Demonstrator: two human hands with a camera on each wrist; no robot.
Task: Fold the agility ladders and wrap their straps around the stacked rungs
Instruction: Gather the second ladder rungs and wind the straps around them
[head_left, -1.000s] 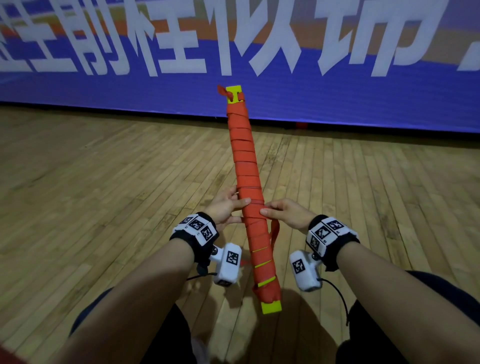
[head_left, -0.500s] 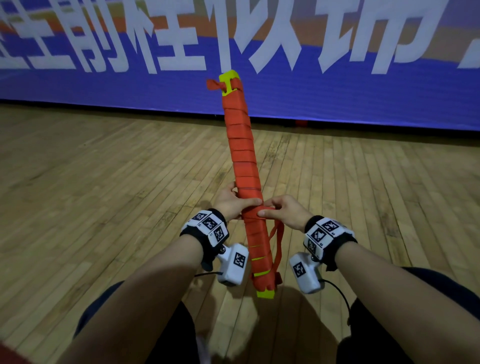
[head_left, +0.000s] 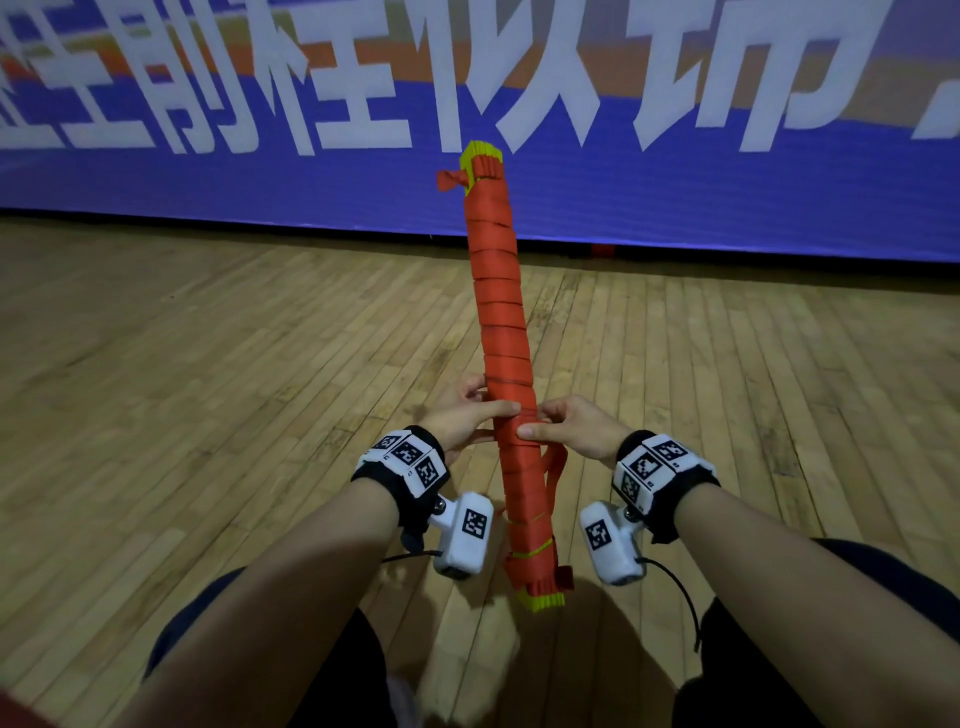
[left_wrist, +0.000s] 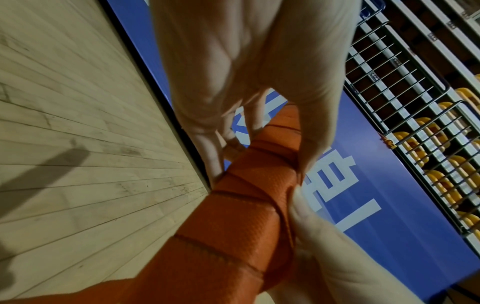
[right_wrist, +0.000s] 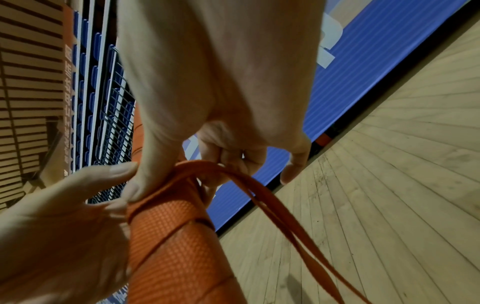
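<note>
A long bundle of stacked yellow rungs (head_left: 501, 317), wound along its length in orange strap, points up and away from me. Its yellow ends show at the top (head_left: 480, 151) and the bottom (head_left: 543, 601). My left hand (head_left: 470, 415) grips the bundle below its middle, thumb across the front (left_wrist: 309, 148). My right hand (head_left: 563, 428) pinches the orange strap (right_wrist: 182, 170) against the bundle from the other side. A loose loop of strap (right_wrist: 280, 207) hangs from those fingers down the bundle's right side (head_left: 555, 470).
A wooden plank floor (head_left: 208, 395) lies all around. A blue banner with white characters (head_left: 675, 171) runs along the far edge. Metal railings and yellow seats (left_wrist: 428, 127) stand behind it. My legs are at the bottom of the head view.
The bundle has tilted more upright and come closer to me. Both hands stay on the same stretch; the loose strap now hangs as a loop on the right.
</note>
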